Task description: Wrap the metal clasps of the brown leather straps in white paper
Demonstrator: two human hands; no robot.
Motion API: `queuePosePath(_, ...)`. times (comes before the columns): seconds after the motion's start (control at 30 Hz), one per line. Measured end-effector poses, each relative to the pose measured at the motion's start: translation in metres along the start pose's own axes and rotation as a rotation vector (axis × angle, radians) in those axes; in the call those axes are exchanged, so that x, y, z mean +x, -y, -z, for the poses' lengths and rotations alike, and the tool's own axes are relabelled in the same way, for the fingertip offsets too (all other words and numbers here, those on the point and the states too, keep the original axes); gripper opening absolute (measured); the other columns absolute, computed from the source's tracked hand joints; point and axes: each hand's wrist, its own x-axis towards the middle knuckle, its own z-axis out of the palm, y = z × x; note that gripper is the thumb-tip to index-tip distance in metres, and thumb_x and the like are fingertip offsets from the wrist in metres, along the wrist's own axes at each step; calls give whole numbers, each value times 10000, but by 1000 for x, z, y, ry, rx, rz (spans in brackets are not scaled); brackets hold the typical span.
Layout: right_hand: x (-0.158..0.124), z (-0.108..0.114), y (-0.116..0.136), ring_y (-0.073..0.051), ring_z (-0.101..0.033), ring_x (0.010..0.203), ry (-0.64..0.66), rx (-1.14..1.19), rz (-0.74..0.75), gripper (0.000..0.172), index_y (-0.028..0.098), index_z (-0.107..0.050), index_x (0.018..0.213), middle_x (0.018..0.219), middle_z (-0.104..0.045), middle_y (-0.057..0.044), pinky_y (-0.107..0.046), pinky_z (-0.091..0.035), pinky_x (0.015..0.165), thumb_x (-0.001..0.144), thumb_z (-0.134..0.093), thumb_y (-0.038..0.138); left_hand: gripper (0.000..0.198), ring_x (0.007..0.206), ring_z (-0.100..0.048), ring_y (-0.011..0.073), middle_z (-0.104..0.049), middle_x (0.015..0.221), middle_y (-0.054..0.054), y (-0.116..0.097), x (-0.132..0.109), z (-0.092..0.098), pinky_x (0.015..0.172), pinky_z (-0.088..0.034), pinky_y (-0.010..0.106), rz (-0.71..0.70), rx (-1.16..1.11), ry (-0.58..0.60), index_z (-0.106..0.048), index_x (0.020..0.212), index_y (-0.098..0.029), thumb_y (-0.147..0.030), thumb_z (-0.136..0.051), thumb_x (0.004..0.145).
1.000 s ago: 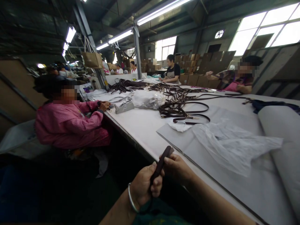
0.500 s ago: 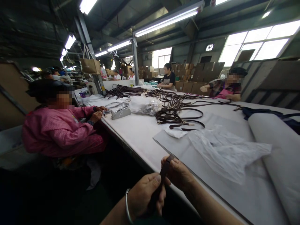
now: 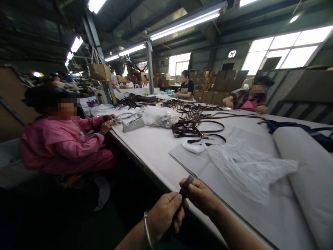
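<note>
Both of my hands grip one dark brown strap (image 3: 185,190) at the near edge of the long white table (image 3: 158,149). My left hand (image 3: 163,215), with a metal bangle on the wrist, is closed around the strap's lower part. My right hand (image 3: 201,196) pinches its top end between thumb and fingers. The strap's lower length is hidden below my hands.
A pile of brown straps (image 3: 195,119) lies mid-table, with a clear plastic bag (image 3: 247,166), a filled bag (image 3: 160,116) and a grey felt roll (image 3: 304,163) near it. A person in a pink jacket (image 3: 65,142) sits at the left edge. Other workers sit at the far side.
My hands have slid closer together along the strap, and less of its top end shows above my right hand. The view has shifted slightly.
</note>
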Motion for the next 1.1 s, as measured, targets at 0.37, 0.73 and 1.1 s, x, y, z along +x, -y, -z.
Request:
queuePosePath(0.37,-4,-2,-7,-151,-626,602,104,-60,-34,437,129,-708,945,652,-650,-6,-270,-425,612,702,-863,457,534,306,-304,52,-401,435,-81,5,3,-6,317,-206,187,-19,89,-95,-577,770,-162,-695,-588,798)
queuePosePath(0.73,-16,-15,-5,-112,-585,617,163,-180,16,381,141,-712,966,652,-645,2,-243,-403,635,792,-789,471,595,304,-294,49,-381,417,-85,8,-5,-10,321,-254,179,-49,-34,-67,-579,764,-154,-745,-642,746)
queuePosePath(1.1,-20,-19,-4,-140,-587,771,154,-350,34,382,165,-748,981,877,-643,-31,-293,-459,755,817,-744,510,602,314,-301,49,-400,466,-80,20,-6,-9,315,-252,182,-73,-109,-65,-561,811,-154,-750,-637,771)
